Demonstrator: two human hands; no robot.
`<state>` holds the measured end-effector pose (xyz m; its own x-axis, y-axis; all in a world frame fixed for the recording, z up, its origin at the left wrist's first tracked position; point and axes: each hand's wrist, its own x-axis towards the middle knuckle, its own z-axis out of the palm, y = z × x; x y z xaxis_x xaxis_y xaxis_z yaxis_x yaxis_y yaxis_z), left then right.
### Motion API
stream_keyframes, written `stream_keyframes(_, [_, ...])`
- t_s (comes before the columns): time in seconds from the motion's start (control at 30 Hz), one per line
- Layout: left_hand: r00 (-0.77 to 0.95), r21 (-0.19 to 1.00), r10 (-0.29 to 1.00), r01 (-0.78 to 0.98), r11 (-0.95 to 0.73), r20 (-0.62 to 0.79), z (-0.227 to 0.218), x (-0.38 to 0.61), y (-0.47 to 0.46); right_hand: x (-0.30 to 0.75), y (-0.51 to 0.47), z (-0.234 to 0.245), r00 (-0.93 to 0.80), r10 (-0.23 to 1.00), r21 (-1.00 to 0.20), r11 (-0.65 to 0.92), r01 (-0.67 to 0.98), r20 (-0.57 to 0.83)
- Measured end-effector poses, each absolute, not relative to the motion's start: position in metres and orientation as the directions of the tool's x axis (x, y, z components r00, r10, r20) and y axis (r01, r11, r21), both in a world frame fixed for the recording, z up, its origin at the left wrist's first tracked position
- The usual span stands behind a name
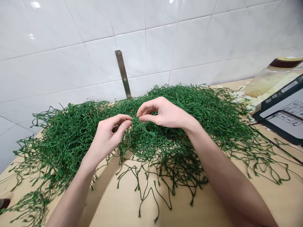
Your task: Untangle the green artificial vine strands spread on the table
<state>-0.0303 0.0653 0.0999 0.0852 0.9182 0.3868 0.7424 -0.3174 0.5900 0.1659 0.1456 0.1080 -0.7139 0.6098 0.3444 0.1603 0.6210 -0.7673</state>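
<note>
A large tangled heap of thin green artificial flower stems point(75, 142) with small bud-like tips spreads across the table. Above its middle, my left hand point(111, 132) pinches a thin green stem between thumb and forefinger. Close on the right, the fingertips of my right hand point(163, 113) pinch too, on what looks like the same stem. The short gap between my hands shows green, but the stem blends into the heap behind it. Several loose stems point(151, 189) trail forward onto the wood below my hands.
At the right stands a clear jar point(265, 80) with a dark and yellow lid, near small white pieces point(239, 94). A dark-framed device with a keypad point(284, 110) and a black cable lie there. A metal bracket point(123, 74) is fixed to the tiled wall point(90, 60) behind the table point(109, 205).
</note>
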Motion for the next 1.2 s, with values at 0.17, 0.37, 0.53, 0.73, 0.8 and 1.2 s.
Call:
stream_keyframes(0.17, [0.055,0.611,0.925,0.735,-0.293,0.377,0.098,-0.027,0.065,0.166,0.145,0.109,-0.699,0.594,-0.732,0.665,0.147,0.398])
stream_keyframes(0.37, [0.037,0.605,0.917,0.741,-0.292,0.398,0.096,-0.028,0.065,0.165,0.139,0.112,-0.601,0.565,-0.595,0.784,0.179,0.565])
stream_keyframes(0.53, [0.058,0.587,0.913,0.748,-0.308,0.405,0.097,-0.027,0.064,0.159,0.138,0.108,-0.701,0.517,-0.562,0.803,0.199,0.491])
stream_keyframes(0.73, [0.097,0.562,0.902,0.752,-0.344,0.422,0.096,-0.025,0.063,0.149,0.14,0.1,-0.707,0.569,-0.613,0.753,0.241,0.421])
stream_keyframes(0.8, [0.108,0.539,0.894,0.764,-0.355,0.436,0.095,-0.024,0.063,0.146,0.141,0.097,-0.718,0.56,-0.59,0.765,0.257,0.414])
stream_keyframes(1.2, [0.203,0.326,0.927,0.894,-0.306,0.316,0.086,-0.027,0.068,0.135,0.152,0.078,-0.582,0.585,-0.615,0.769,0.175,0.565])
